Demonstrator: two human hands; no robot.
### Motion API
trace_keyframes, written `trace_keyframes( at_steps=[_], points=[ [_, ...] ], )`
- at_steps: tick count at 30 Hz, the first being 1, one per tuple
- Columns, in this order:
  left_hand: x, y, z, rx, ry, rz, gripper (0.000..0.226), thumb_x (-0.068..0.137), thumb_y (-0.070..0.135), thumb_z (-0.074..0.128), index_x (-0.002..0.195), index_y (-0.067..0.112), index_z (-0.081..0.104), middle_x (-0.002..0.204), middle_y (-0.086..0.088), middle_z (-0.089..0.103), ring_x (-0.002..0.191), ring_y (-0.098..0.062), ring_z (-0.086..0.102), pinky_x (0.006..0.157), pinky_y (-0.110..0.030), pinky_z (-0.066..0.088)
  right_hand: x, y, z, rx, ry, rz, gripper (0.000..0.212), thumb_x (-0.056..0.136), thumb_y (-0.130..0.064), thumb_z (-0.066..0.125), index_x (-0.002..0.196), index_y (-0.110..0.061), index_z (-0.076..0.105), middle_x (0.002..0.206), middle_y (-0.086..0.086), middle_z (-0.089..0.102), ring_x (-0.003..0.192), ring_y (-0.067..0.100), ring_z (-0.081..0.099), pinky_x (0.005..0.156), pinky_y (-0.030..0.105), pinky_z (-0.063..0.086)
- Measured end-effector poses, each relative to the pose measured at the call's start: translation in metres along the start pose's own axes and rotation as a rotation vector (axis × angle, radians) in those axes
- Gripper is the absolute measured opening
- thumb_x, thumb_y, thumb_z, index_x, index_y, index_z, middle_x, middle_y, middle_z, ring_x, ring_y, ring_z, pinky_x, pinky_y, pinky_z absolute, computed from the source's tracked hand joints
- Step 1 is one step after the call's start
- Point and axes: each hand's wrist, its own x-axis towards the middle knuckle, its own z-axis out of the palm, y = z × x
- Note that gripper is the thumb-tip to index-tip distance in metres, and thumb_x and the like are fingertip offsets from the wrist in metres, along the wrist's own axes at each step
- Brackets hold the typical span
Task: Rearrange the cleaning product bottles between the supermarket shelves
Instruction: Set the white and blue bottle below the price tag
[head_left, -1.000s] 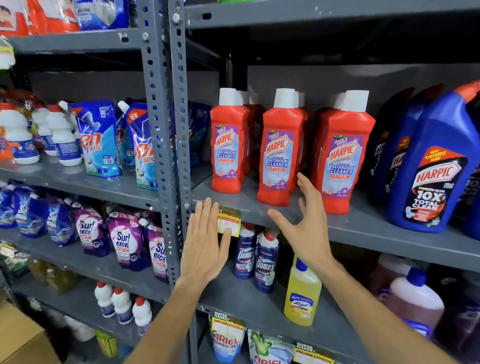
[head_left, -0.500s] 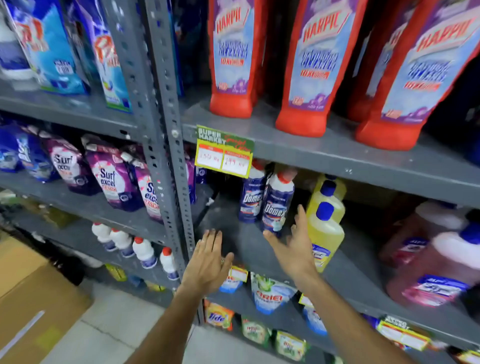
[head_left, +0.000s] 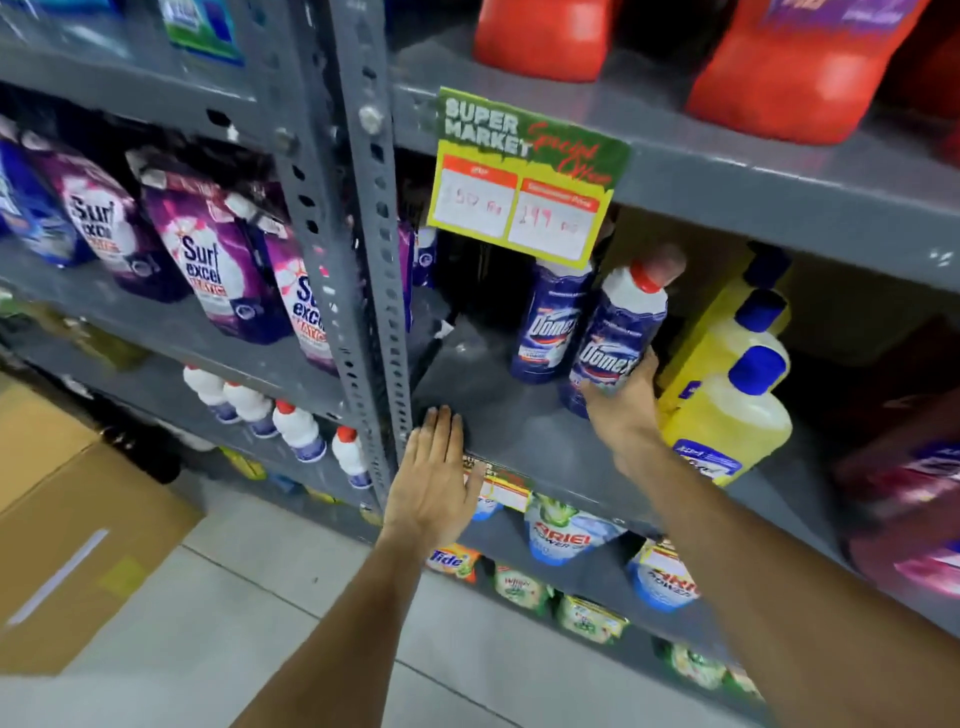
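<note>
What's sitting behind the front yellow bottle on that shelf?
Behind the front yellow bottle stand two more blue-capped yellow bottles in a row. Anything further back is hidden in shadow.

Supermarket aisle, cleaning-goods section. Grey slotted-steel shelving (head_left: 358, 270) carries rows of the same branded stock: Domex bottles (head_left: 550, 327), Surf Excel pouches (head_left: 208, 260), Ariel packs (head_left: 566, 535). A "Super Market Special Offer" price tag (head_left: 524, 176) hangs on a shelf edge, and a cardboard carton (head_left: 67, 545) sits on the tiled floor.
</note>
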Motion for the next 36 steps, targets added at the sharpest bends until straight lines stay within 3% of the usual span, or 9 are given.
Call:
trace_keyframes(
  at_steps=[4, 7, 10, 14, 18, 24, 36],
  points=[
    [-0.001, -0.001, 0.007, -0.026, 0.003, -0.017, 0.07, 0.098, 0.047, 0.024, 0.148, -0.002, 0.027, 0.156, -0.019, 0.029, 0.146, -0.033, 0.02, 0.119, -0.046, 0.018, -0.001, 0.008, 0.0, -0.021, 0.054, -0.043, 0.058, 0.087, -0.014, 0.072, 0.136, -0.018, 0.041, 0.121, 0.001, 0.065, 0.105, 0.023, 0.063, 0.085, 0.033, 0.048],
    [-0.001, -0.001, 0.011, -0.04, 0.004, -0.028, 0.071, 0.098, 0.048, 0.02, 0.15, 0.0, 0.019, 0.16, -0.017, 0.019, 0.149, -0.03, 0.01, 0.121, -0.044, 0.008, -0.008, 0.019, -0.002, -0.003, -0.016, -0.088, 0.055, 0.086, -0.017, 0.073, 0.131, -0.025, 0.044, 0.119, -0.003, 0.068, 0.108, 0.021, 0.066, 0.094, 0.042, 0.054],
    [-0.001, -0.001, 0.013, -0.053, 0.001, -0.035, 0.072, 0.098, 0.049, 0.018, 0.151, 0.0, 0.016, 0.161, -0.017, 0.015, 0.149, -0.028, 0.005, 0.122, -0.044, 0.005, -0.019, 0.022, 0.001, 0.002, -0.151, -0.138, 0.056, 0.086, -0.017, 0.075, 0.133, -0.024, 0.046, 0.122, -0.006, 0.067, 0.113, 0.014, 0.065, 0.099, 0.04, 0.053],
    [-0.001, -0.001, 0.013, -0.066, 0.007, -0.038, 0.072, 0.097, 0.048, 0.02, 0.151, 0.001, 0.016, 0.161, -0.017, 0.015, 0.149, -0.028, 0.007, 0.122, -0.044, 0.007, -0.032, 0.015, 0.014, -0.001, -0.259, -0.183, 0.057, 0.084, -0.016, 0.079, 0.132, -0.019, 0.048, 0.126, -0.007, 0.064, 0.113, 0.013, 0.064, 0.094, 0.03, 0.055],
    [-0.002, 0.002, 0.009, -0.068, 0.018, -0.041, 0.07, 0.096, 0.044, 0.026, 0.149, -0.001, 0.022, 0.159, -0.019, 0.021, 0.148, -0.03, 0.014, 0.12, -0.046, 0.015, -0.042, 0.006, 0.028, 0.025, -0.259, -0.2, 0.059, 0.084, -0.019, 0.078, 0.134, -0.015, 0.047, 0.124, -0.011, 0.059, 0.112, 0.009, 0.059, 0.085, 0.018, 0.051],
    [-0.002, 0.0, 0.009, -0.071, 0.009, -0.042, 0.069, 0.096, 0.044, 0.027, 0.15, 0.0, 0.021, 0.159, -0.019, 0.021, 0.148, -0.029, 0.014, 0.121, -0.045, 0.013, -0.044, 0.001, 0.036, 0.014, -0.261, -0.207, 0.061, 0.085, -0.022, 0.076, 0.137, -0.017, 0.045, 0.124, -0.014, 0.056, 0.107, 0.004, 0.058, 0.073, 0.003, 0.046],
    [0.0, -0.003, 0.008, -0.02, -0.021, -0.021, 0.071, 0.097, 0.046, 0.025, 0.149, -0.001, 0.021, 0.159, -0.019, 0.022, 0.148, -0.03, 0.014, 0.121, -0.044, 0.012, -0.045, -0.001, 0.035, -0.015, -0.274, -0.205, 0.065, 0.087, -0.023, 0.075, 0.142, -0.016, 0.041, 0.138, -0.001, 0.059, 0.117, 0.006, 0.055, 0.076, 0.006, 0.046]
  ],
)
